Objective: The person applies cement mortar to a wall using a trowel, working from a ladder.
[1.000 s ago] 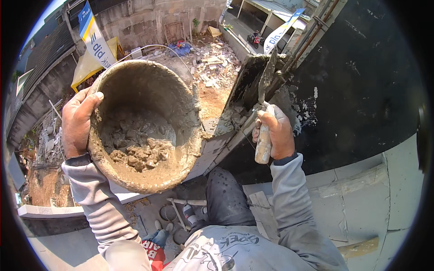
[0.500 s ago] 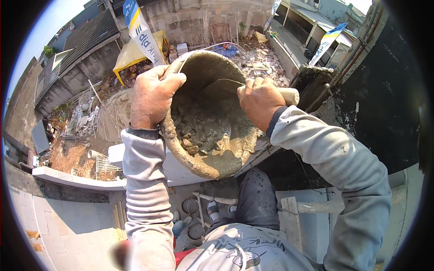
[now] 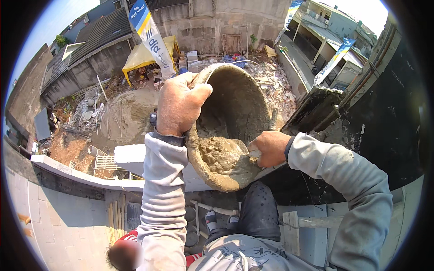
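A mortar-caked bucket (image 3: 237, 97) is tipped, its mouth facing me. My left hand (image 3: 182, 105) is closed round its left rim, thumb over the edge. Wet grey-brown mortar (image 3: 219, 156) lies heaped against the bucket's near wall. At the right rim, my right hand (image 3: 270, 149) is closed on a trowel (image 3: 273, 119), the handle's end jutting up above the fist. The blade reaches into the mortar and is mostly covered by it.
A pale wall top (image 3: 86, 177) runs below the bucket, with a drop to a rubble-strewn yard (image 3: 86, 113) beyond. A dark wall (image 3: 379, 117) rises at right. Wooden boards (image 3: 291, 232) stand near my legs. Another person in red (image 3: 131, 237) is at lower left.
My right hand has brought the trowel down toward the near rim and into the mortar. Mortar is now heaped at the near side. The bucket and my left hand sit farther right in view.
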A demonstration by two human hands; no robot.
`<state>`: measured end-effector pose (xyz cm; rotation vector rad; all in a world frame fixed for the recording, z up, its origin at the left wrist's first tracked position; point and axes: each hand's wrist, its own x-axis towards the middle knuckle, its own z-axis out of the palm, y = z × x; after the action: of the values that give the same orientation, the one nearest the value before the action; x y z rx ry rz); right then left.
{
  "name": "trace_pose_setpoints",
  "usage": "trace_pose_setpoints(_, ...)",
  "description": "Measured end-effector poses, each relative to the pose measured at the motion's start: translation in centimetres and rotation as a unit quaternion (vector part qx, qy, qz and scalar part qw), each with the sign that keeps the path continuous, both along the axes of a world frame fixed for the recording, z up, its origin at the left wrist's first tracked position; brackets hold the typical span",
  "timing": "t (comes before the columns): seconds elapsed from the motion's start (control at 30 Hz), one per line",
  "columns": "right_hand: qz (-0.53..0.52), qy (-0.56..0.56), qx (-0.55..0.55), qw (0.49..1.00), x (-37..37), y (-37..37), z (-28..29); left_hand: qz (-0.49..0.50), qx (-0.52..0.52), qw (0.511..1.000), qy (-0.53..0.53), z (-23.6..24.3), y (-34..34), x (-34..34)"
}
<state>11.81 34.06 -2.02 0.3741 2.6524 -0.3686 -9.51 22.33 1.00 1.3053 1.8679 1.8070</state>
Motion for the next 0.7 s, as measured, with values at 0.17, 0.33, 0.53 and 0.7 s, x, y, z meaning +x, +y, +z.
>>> trace_pose_setpoints(0.17,-0.03,0.024,-0.031,0.999,2.0,-0.2,-0.7,0.017,-0.013,0.999,0.029,0.4,0.3,1.4)
trace_pose_setpoints(0.33,-0.053,0.1,-0.064,0.992,4.2,-0.2,-0.9,0.007,0.0,1.0,-0.006,-0.2,0.2,-0.2)
trace_pose_setpoints(0.53,-0.146,0.108,-0.111,0.977,4.9,0.4,0.4,0.032,-0.015,0.999,-0.03,-0.5,-0.4,-1.0)
trace_pose_setpoints(0.7,-0.167,0.159,-0.097,0.968,6.4,0.6,1.4,0.004,-0.009,0.997,-0.078,0.0,-0.8,-1.2)
